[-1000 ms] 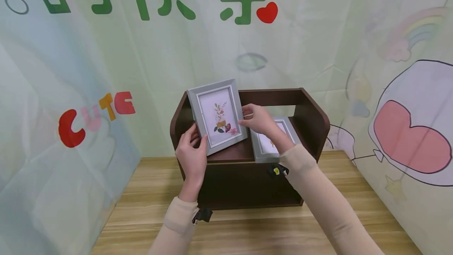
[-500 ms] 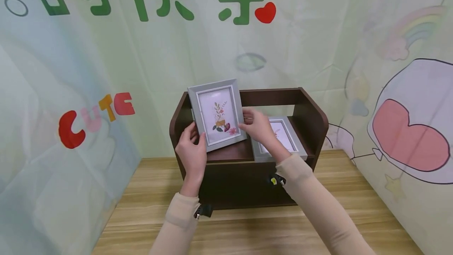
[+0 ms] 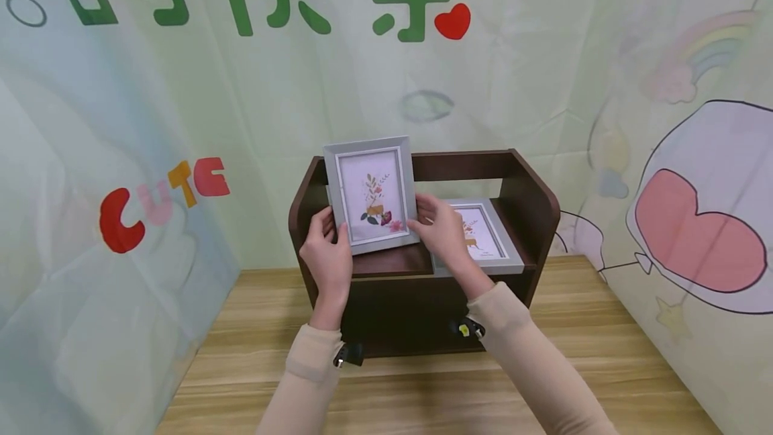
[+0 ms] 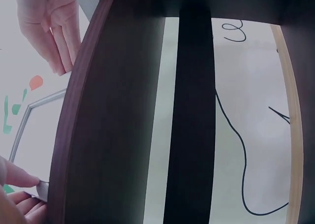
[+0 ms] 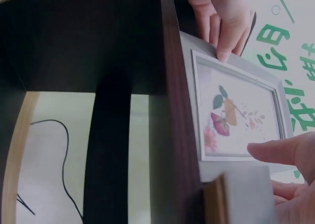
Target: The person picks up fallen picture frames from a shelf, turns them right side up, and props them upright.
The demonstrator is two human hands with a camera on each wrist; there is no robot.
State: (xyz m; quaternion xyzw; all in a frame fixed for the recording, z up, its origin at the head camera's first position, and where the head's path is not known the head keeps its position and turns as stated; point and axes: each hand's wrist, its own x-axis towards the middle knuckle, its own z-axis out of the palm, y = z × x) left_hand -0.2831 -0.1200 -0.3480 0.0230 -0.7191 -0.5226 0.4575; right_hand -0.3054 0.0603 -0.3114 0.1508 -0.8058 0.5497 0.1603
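Note:
A grey picture frame [image 3: 374, 197] with a flower print stands leaning on the left part of a dark brown shelf [image 3: 392, 262]. My left hand [image 3: 329, 254] pinches its left edge, the thumb in front and the fingers behind. At its right edge my right hand [image 3: 443, 230] grips it, with the thumb [image 5: 273, 150] on the front in the right wrist view. A second grey picture frame [image 3: 510, 257] lies face up on the shelf's right part, partly covered by my right hand. The back of the upright frame is hidden.
The brown shelf unit has raised side panels [image 3: 531, 200] and a back rail [image 3: 465, 165]. It stands on a wood-grain table [image 3: 423, 395]. A printed cloth backdrop [image 3: 513, 72] hangs behind and at both sides.
The upright picture frame has turned straighter and shifted slightly right, with its lower edge a little higher. My right hand has slid lower with it; the left hand has barely moved.

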